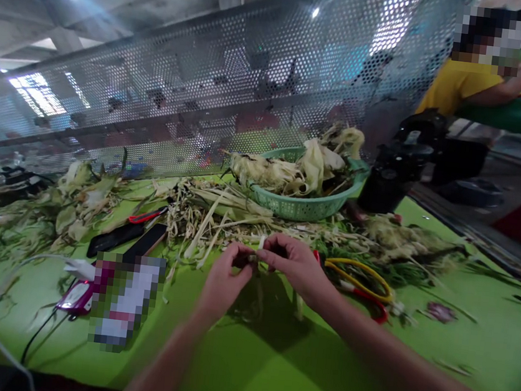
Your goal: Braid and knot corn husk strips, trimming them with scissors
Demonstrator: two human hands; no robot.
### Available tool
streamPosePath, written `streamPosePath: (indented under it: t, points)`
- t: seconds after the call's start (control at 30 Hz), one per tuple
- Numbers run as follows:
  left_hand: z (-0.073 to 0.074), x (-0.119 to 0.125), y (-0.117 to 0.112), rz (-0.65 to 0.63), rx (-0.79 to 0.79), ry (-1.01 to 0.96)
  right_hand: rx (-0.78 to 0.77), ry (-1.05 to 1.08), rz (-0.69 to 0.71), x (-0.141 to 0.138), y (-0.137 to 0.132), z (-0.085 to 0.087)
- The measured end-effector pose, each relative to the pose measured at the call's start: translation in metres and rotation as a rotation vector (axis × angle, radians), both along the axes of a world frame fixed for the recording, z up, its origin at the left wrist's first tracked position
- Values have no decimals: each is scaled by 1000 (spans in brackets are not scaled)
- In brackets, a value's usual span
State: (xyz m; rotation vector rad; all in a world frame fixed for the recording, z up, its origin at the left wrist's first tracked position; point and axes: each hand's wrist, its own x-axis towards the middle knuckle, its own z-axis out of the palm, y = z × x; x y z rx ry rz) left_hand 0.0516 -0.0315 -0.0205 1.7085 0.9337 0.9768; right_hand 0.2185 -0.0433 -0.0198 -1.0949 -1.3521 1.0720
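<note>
My left hand [225, 279] and my right hand [293, 263] meet above the green table [270, 360], fingers pinched together on a small dark piece of plant material [251, 259]. What exactly the piece is stays too blurred to tell. A pale strip sticks up from my right fingers. Dry husks and stems [221, 213] lie scattered just beyond my hands.
A green basket [306, 207] heaped with husks stands behind. Yellow and red scissors [363, 282] lie right of my hands. Phones [128, 240], red-handled scissors [145, 215] and cables lie left. A perforated metal screen [207, 89] closes the back. A person in yellow [461, 83] works far right.
</note>
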Motion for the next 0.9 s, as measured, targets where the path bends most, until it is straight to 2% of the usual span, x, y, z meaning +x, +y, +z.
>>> streamPosePath:
  t: [0.1, 0.17, 0.33, 0.4, 0.5, 0.67, 0.8, 0.9]
  points:
    - [2, 1, -1, -34, 47, -3, -21, -15, -1, 1, -1, 3]
    - [2, 1, -1, -49, -34, -47, -48, 6, 12, 1, -2, 7]
    - [-3, -2, -1, -165, -562, -377, -37, 104, 61, -2, -7, 16]
    - [-5, -3, 0, -187, -674, -470, -28, 131, 79, -2, -8, 16]
    - [-4, -3, -1, -154, -645, -465, -29, 126, 51, -2, -6, 13]
    - [-1, -2, 0, -124, -434, -329, -43, 61, 10, -2, -4, 12]
    - [-3, -4, 2, -135, -352, -277, -163, 161, 72, -7, -7, 13]
    - [-4, -4, 2, -134, -355, -263, -228, 243, 83, -8, -9, 12]
